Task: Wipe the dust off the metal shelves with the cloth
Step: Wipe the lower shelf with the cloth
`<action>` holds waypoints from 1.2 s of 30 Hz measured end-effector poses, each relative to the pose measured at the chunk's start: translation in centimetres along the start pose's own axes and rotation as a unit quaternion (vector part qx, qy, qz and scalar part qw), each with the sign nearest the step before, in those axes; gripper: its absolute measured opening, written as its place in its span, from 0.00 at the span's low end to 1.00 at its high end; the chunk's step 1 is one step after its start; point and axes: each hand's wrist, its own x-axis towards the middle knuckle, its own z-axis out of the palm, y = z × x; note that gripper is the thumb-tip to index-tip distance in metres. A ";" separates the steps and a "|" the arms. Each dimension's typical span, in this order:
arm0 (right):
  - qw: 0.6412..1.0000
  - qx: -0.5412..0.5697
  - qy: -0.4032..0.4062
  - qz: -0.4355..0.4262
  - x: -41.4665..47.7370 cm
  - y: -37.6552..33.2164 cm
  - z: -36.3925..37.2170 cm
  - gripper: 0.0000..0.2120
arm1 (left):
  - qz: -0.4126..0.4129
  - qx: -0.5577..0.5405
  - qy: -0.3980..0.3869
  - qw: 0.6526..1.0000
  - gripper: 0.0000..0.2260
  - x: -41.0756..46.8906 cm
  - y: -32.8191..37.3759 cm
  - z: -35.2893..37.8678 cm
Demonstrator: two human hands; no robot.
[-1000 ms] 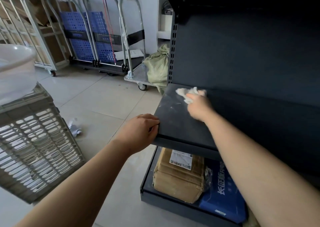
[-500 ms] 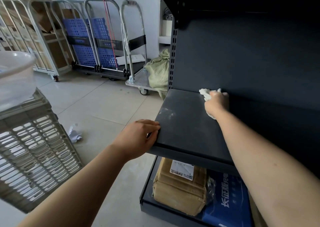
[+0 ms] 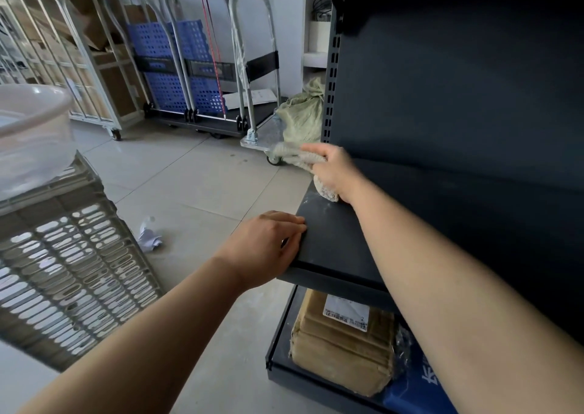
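the metal shelf [image 3: 331, 240] is showing a dark, flat top face with pale dust smears near its left edge. a dark back panel [image 3: 442, 97] is rising behind it, and one perforated upright [image 3: 330, 82] is standing at the rear left corner. one lower shelf [image 3: 281, 350] is sitting beneath, carrying one brown wrapped parcel [image 3: 341, 356] with one white label [image 3: 346, 312], and one blue package [image 3: 417, 394] touching the parcel's right side.

the right hand [image 3: 335, 169] is gripping the cloth [image 3: 325, 189], fingers curled round it, near the rear left corner of the metal shelf. the cloth is touching the top face and part of it is hanging past the left edge; that part is blurred. the left hand [image 3: 268, 243] is holding the same left edge near the front corner, fingertips on the top face and thumb against the side. the two hands are working apart.

the pale tiled floor [image 3: 196, 180] is carrying one crumpled paper [image 3: 148, 238]. one grey slotted crate [image 3: 72, 271] is standing at left, with one translucent tub [image 3: 28, 135] on top of it. platform trolleys [image 3: 202, 126] are standing against the far wall, showing three arched handles and two blue perforated panels [image 3: 158, 44]. one green sack [image 3: 303, 113] is lying beside the upright.
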 end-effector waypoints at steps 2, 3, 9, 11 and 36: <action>0.991 0.092 0.091 0.017 -0.3 0.4 -2.1 0.20 | -0.006 -0.001 0.001 1.000 0.14 -0.1 0.3 0.1; 0.983 0.123 0.130 0.029 -0.6 0.7 -3.7 0.19 | -0.008 -0.001 0.001 1.000 0.15 0.0 0.3 0.1; 0.949 0.222 0.203 0.094 -3.0 2.6 -11.9 0.30 | -0.018 0.001 -0.001 1.000 0.15 0.1 0.8 -0.1; 0.943 0.206 0.224 0.137 -3.5 3.8 -13.3 0.31 | -0.020 0.006 -0.002 1.000 0.14 0.1 1.0 -0.1; 0.882 -0.455 0.027 0.116 -0.1 1.9 -5.0 0.30 | 0.033 0.036 0.037 0.998 0.16 0.9 0.1 0.4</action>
